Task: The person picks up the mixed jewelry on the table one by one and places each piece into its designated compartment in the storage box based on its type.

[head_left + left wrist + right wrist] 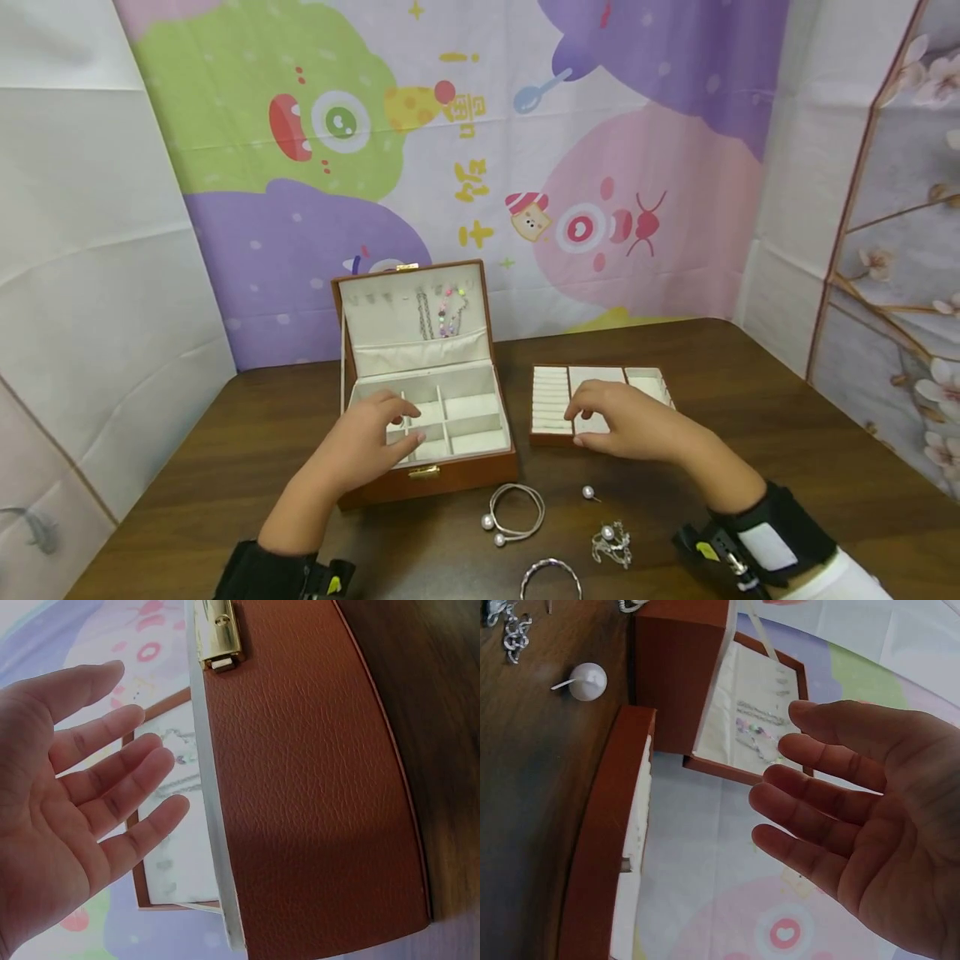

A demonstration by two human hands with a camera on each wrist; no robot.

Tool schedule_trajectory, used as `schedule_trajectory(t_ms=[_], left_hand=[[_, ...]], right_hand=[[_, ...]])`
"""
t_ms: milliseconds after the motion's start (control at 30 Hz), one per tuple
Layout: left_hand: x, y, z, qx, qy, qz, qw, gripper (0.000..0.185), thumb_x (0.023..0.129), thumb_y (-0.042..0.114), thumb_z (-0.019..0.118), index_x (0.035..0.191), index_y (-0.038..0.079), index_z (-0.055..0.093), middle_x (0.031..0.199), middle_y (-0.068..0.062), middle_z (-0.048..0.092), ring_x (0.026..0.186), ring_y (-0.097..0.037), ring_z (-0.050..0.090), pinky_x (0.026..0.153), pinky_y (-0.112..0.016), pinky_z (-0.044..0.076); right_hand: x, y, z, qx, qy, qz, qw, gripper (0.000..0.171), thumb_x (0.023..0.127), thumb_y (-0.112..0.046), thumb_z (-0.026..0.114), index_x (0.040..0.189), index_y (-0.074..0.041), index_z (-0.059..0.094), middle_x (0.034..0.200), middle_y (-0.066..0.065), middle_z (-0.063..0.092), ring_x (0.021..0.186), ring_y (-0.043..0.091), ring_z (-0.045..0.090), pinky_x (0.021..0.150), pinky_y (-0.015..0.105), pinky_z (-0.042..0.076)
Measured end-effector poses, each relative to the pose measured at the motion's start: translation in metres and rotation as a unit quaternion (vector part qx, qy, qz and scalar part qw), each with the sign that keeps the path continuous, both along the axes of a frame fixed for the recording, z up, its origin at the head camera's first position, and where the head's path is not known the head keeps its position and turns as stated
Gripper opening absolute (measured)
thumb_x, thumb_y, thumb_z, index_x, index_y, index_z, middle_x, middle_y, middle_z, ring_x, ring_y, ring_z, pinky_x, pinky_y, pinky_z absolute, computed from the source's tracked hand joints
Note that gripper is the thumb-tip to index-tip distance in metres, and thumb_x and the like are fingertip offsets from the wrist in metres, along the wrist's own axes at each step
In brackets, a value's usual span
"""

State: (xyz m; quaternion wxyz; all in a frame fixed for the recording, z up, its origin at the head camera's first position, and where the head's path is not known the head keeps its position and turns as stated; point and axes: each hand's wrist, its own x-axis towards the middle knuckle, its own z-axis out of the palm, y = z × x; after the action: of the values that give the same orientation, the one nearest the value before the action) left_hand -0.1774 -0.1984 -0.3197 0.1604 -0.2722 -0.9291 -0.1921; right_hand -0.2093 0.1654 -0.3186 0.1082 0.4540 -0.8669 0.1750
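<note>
A brown jewelry box (465,473) with a cream lining and divided compartments stands with its lid up; a silver chain (425,315) and a beaded bracelet (444,312) hang inside the lid. Over its left compartments hovers my left hand (363,437), fingers slightly bent. In the left wrist view, that hand (67,795) holds nothing beside the box's front. My right hand (633,421) is above a shallow jewelry tray (550,396) with ring rolls on its left and partly hides its middle. The right wrist view shows this hand (877,802) with spread, relaxed fingers and nothing in them.
In front of the box lie a looped band with two pearls (542,508) and a silver bangle (551,562). A pearl stud (588,492) and a bunched silver chain (613,550) lie in front of the tray. A printed cloth (487,167) hangs behind the table (247,433).
</note>
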Motion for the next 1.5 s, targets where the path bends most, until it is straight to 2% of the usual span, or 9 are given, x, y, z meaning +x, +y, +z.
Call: schedule_trajectory(t_ms=[300,567,767,900,1000,1200,1367,1500], left_hand=[[0.005,0.012,-0.003,-0.019,0.009,-0.029,0.9994,0.018,0.085,0.016,0.075,0.098,0.006,0.070,0.089,-0.001,0.063,0.081,-0.017,0.059,0.071,-0.034,0.051],[0.016,0.040,-0.006,-0.046,0.035,-0.098,0.9935,0.018,0.082,0.015,0.076,0.096,0.005,0.069,0.087,-0.002,0.066,0.079,-0.015,0.061,0.072,-0.033,0.052],[0.023,0.064,-0.006,-0.055,0.015,-0.155,0.9863,0.016,0.082,0.013,0.077,0.095,0.006,0.071,0.088,-0.001,0.066,0.080,-0.011,0.060,0.071,-0.026,0.051],[0.023,0.078,-0.007,-0.088,-0.007,-0.180,0.9798,0.012,0.081,0.010,0.077,0.092,0.007,0.073,0.086,0.000,0.065,0.080,-0.010,0.061,0.072,-0.023,0.050],[0.022,0.086,-0.010,-0.135,-0.034,-0.184,0.9730,0.010,0.079,0.006,0.077,0.088,0.008,0.075,0.085,0.002,0.067,0.081,-0.009,0.062,0.074,-0.022,0.050],[0.023,0.096,-0.018,-0.224,-0.070,-0.157,0.9593,0.016,0.070,0.007,0.083,0.083,0.013,0.077,0.080,0.009,0.066,0.079,-0.004,0.060,0.073,-0.018,0.049],[0.023,0.095,-0.024,-0.239,-0.084,-0.150,0.9558,0.019,0.067,0.015,0.090,0.080,0.015,0.075,0.082,0.011,0.062,0.078,-0.003,0.057,0.073,-0.017,0.047],[0.023,0.094,-0.026,-0.237,-0.070,-0.157,0.9562,0.017,0.067,0.013,0.089,0.076,0.015,0.074,0.079,0.011,0.060,0.075,-0.003,0.056,0.069,-0.016,0.047]], right_hand=[[0.005,0.007,0.004,0.003,-0.015,-0.005,1.000,0.017,0.082,-0.009,0.076,0.098,-0.009,0.069,0.097,-0.001,0.063,0.087,0.017,0.063,0.077,0.035,0.052],[0.005,0.003,0.003,0.011,-0.015,0.019,1.000,0.017,0.082,-0.009,0.077,0.096,-0.010,0.069,0.096,-0.001,0.063,0.084,0.017,0.063,0.074,0.032,0.052],[0.003,0.001,0.001,0.011,-0.016,0.031,0.999,0.016,0.081,-0.008,0.076,0.095,-0.009,0.069,0.093,-0.001,0.063,0.083,0.017,0.063,0.074,0.031,0.052],[0.003,0.001,0.000,0.014,-0.019,0.029,0.999,0.016,0.081,-0.008,0.076,0.095,-0.009,0.069,0.093,0.000,0.063,0.082,0.018,0.064,0.075,0.032,0.052],[0.003,0.001,0.000,0.011,-0.020,0.031,0.999,0.016,0.081,-0.008,0.076,0.095,-0.009,0.068,0.093,0.000,0.063,0.082,0.017,0.064,0.074,0.031,0.052],[0.004,0.001,0.001,0.009,-0.028,0.032,0.999,0.016,0.082,-0.008,0.076,0.096,-0.009,0.068,0.094,0.001,0.063,0.082,0.017,0.064,0.074,0.030,0.053],[0.005,0.001,0.001,0.010,-0.034,0.033,0.999,0.015,0.083,-0.009,0.076,0.096,-0.009,0.068,0.094,0.001,0.064,0.082,0.018,0.064,0.074,0.030,0.053],[0.004,0.001,0.000,0.012,-0.039,0.033,0.999,0.015,0.083,-0.009,0.076,0.096,-0.009,0.068,0.094,0.002,0.064,0.082,0.019,0.064,0.074,0.029,0.053]])
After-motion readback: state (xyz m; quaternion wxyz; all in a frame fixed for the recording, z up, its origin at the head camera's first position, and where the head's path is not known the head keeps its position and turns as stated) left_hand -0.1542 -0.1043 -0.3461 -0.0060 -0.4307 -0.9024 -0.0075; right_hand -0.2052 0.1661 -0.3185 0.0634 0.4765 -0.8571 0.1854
